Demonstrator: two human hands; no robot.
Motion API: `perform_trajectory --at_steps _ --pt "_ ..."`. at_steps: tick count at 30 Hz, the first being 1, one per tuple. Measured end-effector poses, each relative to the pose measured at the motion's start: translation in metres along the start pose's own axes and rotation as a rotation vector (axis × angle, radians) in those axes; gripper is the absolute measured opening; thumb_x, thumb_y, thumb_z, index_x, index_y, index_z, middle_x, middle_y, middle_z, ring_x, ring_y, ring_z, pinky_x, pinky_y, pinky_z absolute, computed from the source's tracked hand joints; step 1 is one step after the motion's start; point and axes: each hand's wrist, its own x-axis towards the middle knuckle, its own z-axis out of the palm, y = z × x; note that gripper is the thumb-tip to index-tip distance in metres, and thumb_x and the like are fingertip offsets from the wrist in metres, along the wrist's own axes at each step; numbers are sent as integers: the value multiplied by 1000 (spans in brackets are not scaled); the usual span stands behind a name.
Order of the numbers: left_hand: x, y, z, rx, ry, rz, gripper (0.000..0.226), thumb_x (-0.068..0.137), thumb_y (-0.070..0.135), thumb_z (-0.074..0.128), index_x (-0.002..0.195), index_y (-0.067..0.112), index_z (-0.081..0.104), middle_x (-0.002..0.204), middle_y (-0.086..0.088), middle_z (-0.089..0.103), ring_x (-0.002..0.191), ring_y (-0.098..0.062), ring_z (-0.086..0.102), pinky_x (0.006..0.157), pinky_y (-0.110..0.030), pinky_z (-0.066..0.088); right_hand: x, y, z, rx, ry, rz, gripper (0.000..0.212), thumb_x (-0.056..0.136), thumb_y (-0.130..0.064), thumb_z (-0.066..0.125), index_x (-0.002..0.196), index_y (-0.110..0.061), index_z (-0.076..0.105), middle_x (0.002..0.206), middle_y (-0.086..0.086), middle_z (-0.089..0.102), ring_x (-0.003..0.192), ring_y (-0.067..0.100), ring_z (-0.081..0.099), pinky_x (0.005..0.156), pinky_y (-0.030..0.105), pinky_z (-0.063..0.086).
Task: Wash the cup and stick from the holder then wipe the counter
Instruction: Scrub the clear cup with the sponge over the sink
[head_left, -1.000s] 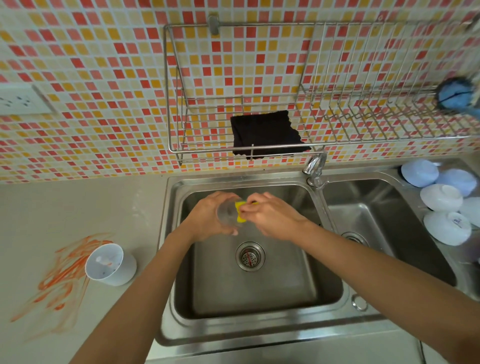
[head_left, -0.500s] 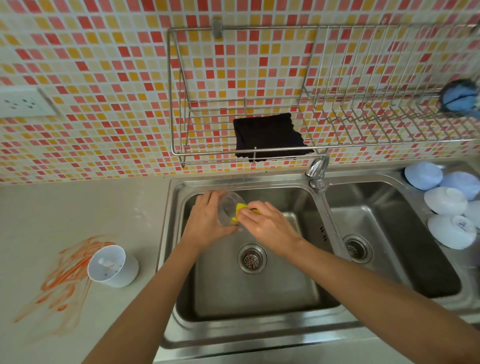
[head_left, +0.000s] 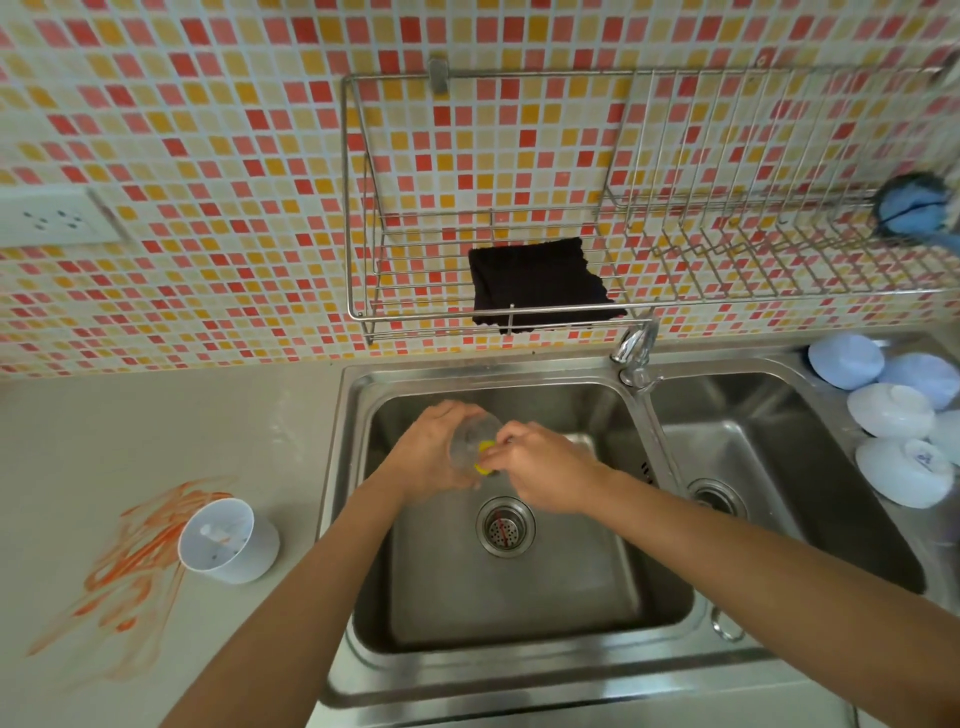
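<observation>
Over the left sink basin (head_left: 519, 597), my left hand (head_left: 428, 457) grips a clear cup (head_left: 467, 441) tilted on its side, mouth toward the right. My right hand (head_left: 540, 467) pinches a yellow sponge (head_left: 484, 460) pushed into the cup's mouth; most of the sponge is hidden. A white holder (head_left: 228, 543) stands on the grey counter (head_left: 156, 441) to the left, with a pale stick (head_left: 218, 532) lying inside it. Orange smears (head_left: 130, 571) cover the counter around the holder.
A black cloth (head_left: 540, 283) hangs on the wire wall rack (head_left: 519, 312) above the sink. The faucet (head_left: 636, 348) stands between the two basins. Several white and pale blue bowls (head_left: 893, 415) sit upturned at the right. A blue scrubber (head_left: 911, 208) sits on the rack's right end.
The cup has turned in my left hand and the sponge has gone deeper into its mouth. Both hands have stayed over the left basin.
</observation>
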Motion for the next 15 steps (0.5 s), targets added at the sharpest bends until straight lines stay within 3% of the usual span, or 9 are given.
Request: perform_trajectory --at_steps 3,6,8,11,15 --pt "3 3 3 -36 -23 -16 84 58 20 89 132 13 51 129 -2 54 120 -16 48 102 -18 30 1 7 -12 -169 60 -89 23 75 -7 63 92 -18 74 94 -5 72 93 23 62 72 33 51" --pt "11 6 -9 -75 4 -34 89 59 23 90 136 14 47 132 0 53 120 -14 48 101 -21 33 0 17 -25 -317 220 -81 33 80 -11 45 100 -14 71 108 -3 70 98 22 62 74 33 51" --pt "12 4 -18 -78 28 -47 89 59 25 90 136 16 48 131 1 54 118 -13 50 99 -22 36 -2 19 -21 -260 274 -32 34 75 -5 53 104 -11 71 108 -2 70 98 24 61 76 35 52" --pt "8 -1 -22 -35 8 -41 86 58 26 90 134 17 51 131 1 54 114 -8 47 99 -22 36 -6 16 -15 -109 197 -36 37 70 -1 63 103 -13 71 103 -4 71 94 24 58 76 39 53" --pt "4 -1 -15 -21 -55 -35 86 60 27 89 135 19 48 134 1 53 122 -15 47 105 -29 37 -8 13 -10 -149 128 -93 24 78 -12 69 102 -18 70 105 -7 69 94 21 57 73 34 50"
